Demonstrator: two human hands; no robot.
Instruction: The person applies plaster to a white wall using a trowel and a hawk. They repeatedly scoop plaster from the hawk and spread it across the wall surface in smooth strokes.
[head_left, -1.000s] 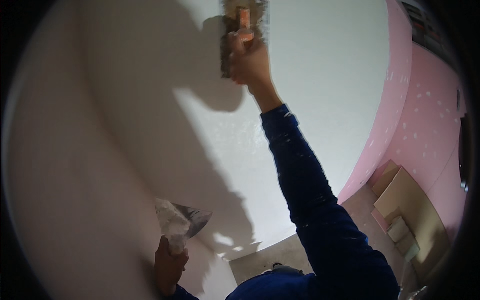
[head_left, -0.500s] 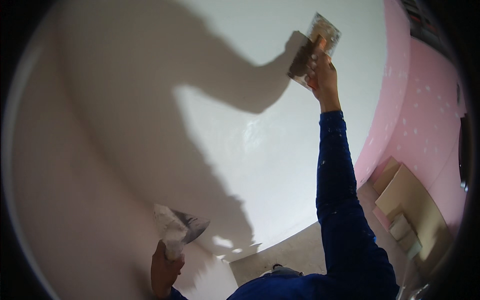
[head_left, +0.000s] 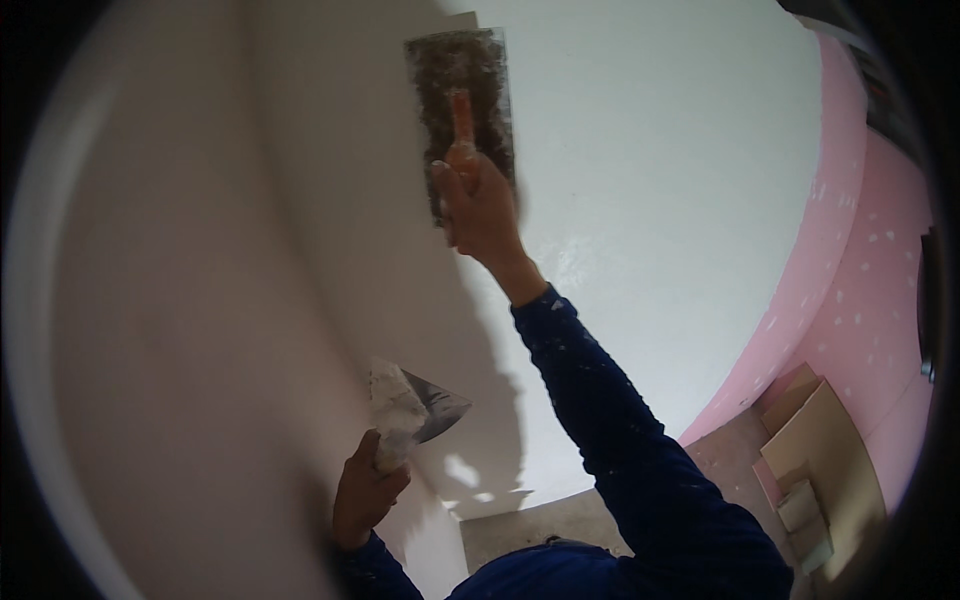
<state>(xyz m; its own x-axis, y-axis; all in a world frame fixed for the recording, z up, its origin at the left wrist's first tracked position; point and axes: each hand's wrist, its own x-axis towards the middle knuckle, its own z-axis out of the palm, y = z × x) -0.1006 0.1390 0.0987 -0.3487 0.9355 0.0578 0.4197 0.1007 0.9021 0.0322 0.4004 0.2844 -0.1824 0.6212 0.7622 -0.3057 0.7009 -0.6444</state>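
My right hand (head_left: 478,210) grips the orange handle of a rectangular steel trowel (head_left: 460,60), its plaster-smeared blade held upright at the white wall (head_left: 660,200). Lower left, my left hand (head_left: 365,490) is closed round a wide triangular putty knife (head_left: 445,405) heaped with white compound (head_left: 398,400), near the corner with the pale side wall (head_left: 170,350). My shadow falls on the white wall.
A pink wall panel (head_left: 880,280) with white spots stands at the right. Tan boards (head_left: 820,440) and some pale blocks (head_left: 800,505) lie at its foot on the grey floor (head_left: 520,530). A dark object (head_left: 928,300) is at the far right edge.
My right hand and trowel first went right, then came back left and lower, with the trowel upright again. My left hand with the knife has moved up and right in the picture.
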